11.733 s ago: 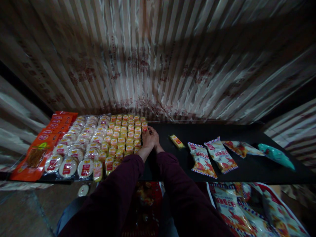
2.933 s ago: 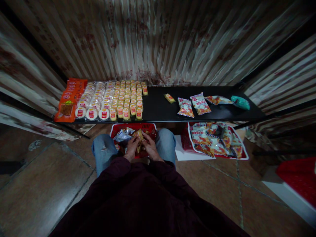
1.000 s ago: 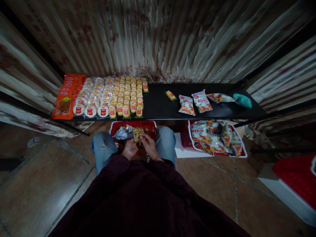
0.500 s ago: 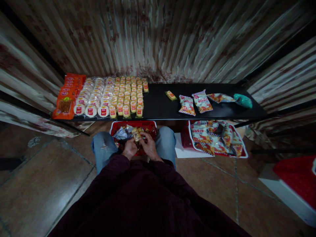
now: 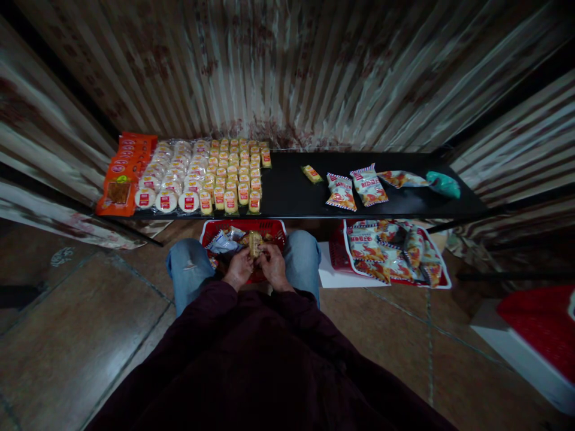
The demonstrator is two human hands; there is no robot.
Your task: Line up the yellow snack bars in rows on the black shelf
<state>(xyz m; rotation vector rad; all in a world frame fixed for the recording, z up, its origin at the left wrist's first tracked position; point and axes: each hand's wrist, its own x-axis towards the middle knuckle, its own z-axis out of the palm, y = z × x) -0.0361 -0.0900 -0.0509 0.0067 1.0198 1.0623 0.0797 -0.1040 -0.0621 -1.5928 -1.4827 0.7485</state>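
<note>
Between my knees, over a red basket [image 5: 211, 226] with a white rim, both hands hold a small yellowish wrapped snack [image 5: 254, 243]. My left hand [image 5: 239, 268] has its fingers closed at the snack's left side. On the right side, my right hand [image 5: 273, 265] pinches it between thumb and fingers. Below the hands, the basket holds other wrapped snacks, among them a pale blue-white packet [image 5: 223, 241]. The hands cover part of what lies in the basket.
A black shelf [image 5: 287, 194] runs across in front. On it stand orange packets [image 5: 117, 191], rows of round white wrapped cakes [image 5: 166, 201], rows of small yellow packs [image 5: 230, 202], a single yellow pack [image 5: 311, 174] and white-orange bags [image 5: 341, 191]. Another basket [image 5: 442, 263] full of bags sits right.
The wrapped snack has turned more upright between my fingers, and both hands have shifted their grip slightly. Things on the shelf have stayed in place.
</note>
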